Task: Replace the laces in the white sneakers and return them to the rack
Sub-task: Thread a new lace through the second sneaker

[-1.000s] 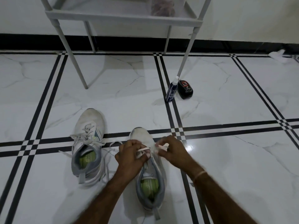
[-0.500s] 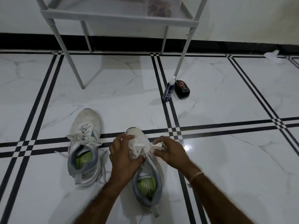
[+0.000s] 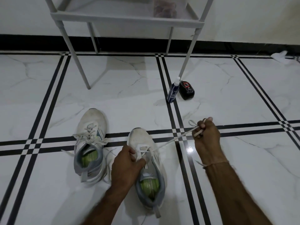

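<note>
Two white sneakers with grey collars and green insoles stand on the floor. The left sneaker is laced, its lace ends lying loose around it. The right sneaker sits in front of me with a white lace threaded near its toe. My left hand pinches the lace at the shoe's eyelets and rests on its upper. My right hand grips the other end, held out taut to the right, looped over its fingers.
A grey metal rack stands against the wall beyond the shoes, its legs on the tiles. A blue spray bottle and a black polish case sit by its right front leg. White cloth lies far right.
My right hand has pulled the lace out from the shoe to the right, drawing it taut. My left hand has stayed at the eyelets. The view has shifted slightly.
</note>
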{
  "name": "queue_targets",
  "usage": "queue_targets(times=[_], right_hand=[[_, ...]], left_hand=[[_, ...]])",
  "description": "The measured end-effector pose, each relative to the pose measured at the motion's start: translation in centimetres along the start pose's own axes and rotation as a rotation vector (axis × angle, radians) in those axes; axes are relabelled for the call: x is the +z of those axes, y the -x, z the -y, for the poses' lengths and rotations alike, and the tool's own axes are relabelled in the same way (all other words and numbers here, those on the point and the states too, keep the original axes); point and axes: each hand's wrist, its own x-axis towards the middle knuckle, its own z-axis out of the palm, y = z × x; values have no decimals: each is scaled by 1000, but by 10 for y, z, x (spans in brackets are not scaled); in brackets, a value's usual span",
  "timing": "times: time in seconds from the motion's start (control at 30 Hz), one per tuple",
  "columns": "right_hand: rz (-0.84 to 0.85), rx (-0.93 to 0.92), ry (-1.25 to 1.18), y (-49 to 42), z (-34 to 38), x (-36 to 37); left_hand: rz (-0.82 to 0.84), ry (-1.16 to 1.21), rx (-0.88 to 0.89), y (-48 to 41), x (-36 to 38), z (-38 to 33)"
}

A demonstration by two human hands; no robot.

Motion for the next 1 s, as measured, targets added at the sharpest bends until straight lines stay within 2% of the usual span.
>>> queue_targets(times=[0.27,0.3,0.37,0.43,0.5,0.57,0.6,0.67,0.8,0.9,1.0], right_hand=[[-156,-187,280,4,-7,-7],[-135,-256,395,5,-9,-9],[4,-378,806,10,-17,-11],[155,-368,1209,15,-30,-10],[240,-438,1354,19,-48,-7],[306,-613,1446,23,-64,-2],[333,-663,1485,24,-70,-1],[411,-643,1518,28,-72,3],[595,-733,1437,37,-73,4],[685,-611,1333,53,-74,12],[696,-529,1239,63,-85,14]], left_hand=[[18,23,-56,2,-7,-8],[23,21,-67,1,-7,-8],[28,-2,-65,2,-8,-9],[58,-60,-32,2,-9,-11],[161,-116,-36,4,-12,-14],[251,-168,-53,5,-17,-16],[262,-195,-54,5,-19,-15],[216,-197,-44,1,-23,-14],[120,-149,60,-4,-25,-13],[72,-58,104,-7,-22,-12],[75,48,56,-9,-17,-9]])
